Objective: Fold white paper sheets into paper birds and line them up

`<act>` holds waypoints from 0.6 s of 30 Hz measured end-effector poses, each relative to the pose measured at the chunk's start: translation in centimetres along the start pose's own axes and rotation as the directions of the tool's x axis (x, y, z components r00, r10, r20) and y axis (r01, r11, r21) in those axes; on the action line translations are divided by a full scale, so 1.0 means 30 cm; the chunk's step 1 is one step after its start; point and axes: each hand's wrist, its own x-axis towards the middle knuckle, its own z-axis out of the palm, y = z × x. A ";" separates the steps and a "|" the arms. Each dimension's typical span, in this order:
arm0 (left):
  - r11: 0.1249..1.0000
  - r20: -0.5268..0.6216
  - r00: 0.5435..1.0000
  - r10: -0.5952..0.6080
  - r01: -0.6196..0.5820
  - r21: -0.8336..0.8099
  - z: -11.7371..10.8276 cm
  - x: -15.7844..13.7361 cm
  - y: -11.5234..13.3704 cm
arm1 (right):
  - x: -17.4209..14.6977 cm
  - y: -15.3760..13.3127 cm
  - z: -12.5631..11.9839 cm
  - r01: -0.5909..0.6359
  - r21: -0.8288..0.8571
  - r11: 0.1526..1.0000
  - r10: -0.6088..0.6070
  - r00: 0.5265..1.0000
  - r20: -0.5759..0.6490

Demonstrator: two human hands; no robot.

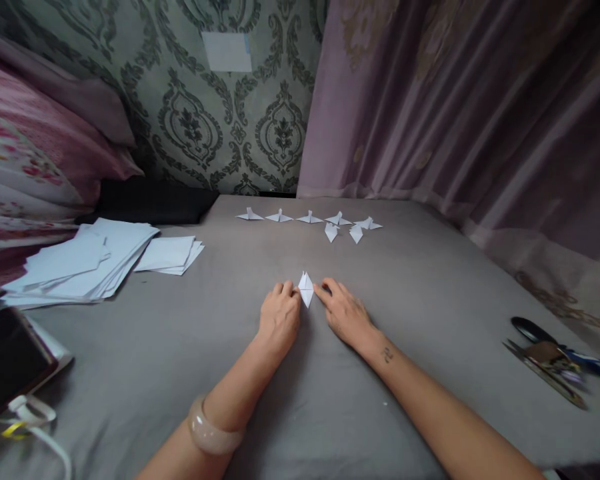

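A small diamond-shaped piece of folded white paper (306, 288) is between my hands at the middle of the grey cloth, with a crease across it and two narrow points at its far end. My left hand (280, 313) has its fingers curled in and pinches the paper's left corner. On the opposite side, my right hand (345, 310) grips the right corner with its fingertips, the other fingers bent. Several folded paper cranes (309, 217) stand in a row farther back. Just in front of that row's right end lie two folded paper diamonds (331, 232) (357, 233).
Left of my hands lie a large stack of white paper (87, 257) and a smaller stack (167, 254). A dark-screened device (13, 357) with a white cable (47, 440) is at the near left. Scissors (545, 373) and a blue-handled tool (593, 363) lie at the right edge.
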 end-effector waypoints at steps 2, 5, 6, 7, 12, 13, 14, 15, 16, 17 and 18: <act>0.998 -0.046 0.999 -0.009 0.006 -0.056 0.006 -0.003 -0.016 | -0.003 0.001 -0.004 -0.008 0.000 1.000 0.008 1.000 0.009; 0.954 -0.099 0.989 -0.106 0.074 -0.290 0.019 0.003 -0.056 | -0.003 0.011 -0.005 -0.051 0.077 0.996 0.051 0.999 0.006; 0.917 -0.095 0.982 -0.163 0.115 -0.382 0.021 0.007 -0.069 | -0.002 0.018 -0.003 -0.068 0.127 0.990 0.069 0.998 -0.002; 0.875 -0.087 0.971 -0.223 0.160 -0.456 0.022 0.012 -0.081 | 0.000 0.025 -0.001 -0.079 0.182 0.980 0.082 0.997 -0.012; 0.768 -0.055 0.922 -0.382 0.284 -0.574 0.010 0.026 -0.093 | 0.026 0.068 0.019 -0.075 0.411 0.908 0.115 0.991 -0.074; 0.765 -0.064 0.919 -0.389 0.284 -0.578 0.008 0.026 -0.090 | 0.036 0.075 0.022 -0.082 0.441 0.894 0.128 0.989 -0.076; 0.766 -0.080 0.919 -0.385 0.270 -0.583 0.009 0.026 -0.087 | 0.046 0.079 0.026 -0.094 0.465 0.881 0.144 0.987 -0.074; 0.776 -0.107 0.925 -0.365 0.239 -0.583 0.011 0.027 -0.085 | 0.055 0.083 0.029 -0.111 0.481 0.869 0.162 0.985 -0.066; 0.795 -0.148 0.932 -0.330 0.189 -0.577 0.016 0.027 -0.084 | 0.064 0.084 0.031 -0.134 0.491 0.861 0.183 0.982 -0.055; 0.819 -0.197 0.940 -0.277 0.124 -0.561 0.022 0.029 -0.083 | 0.072 0.085 0.033 -0.159 0.493 0.855 0.206 0.978 -0.041; 0.845 -0.246 0.946 -0.211 0.050 -0.532 0.028 0.030 -0.083 | 0.077 0.083 0.035 -0.184 0.491 0.852 0.227 0.974 -0.028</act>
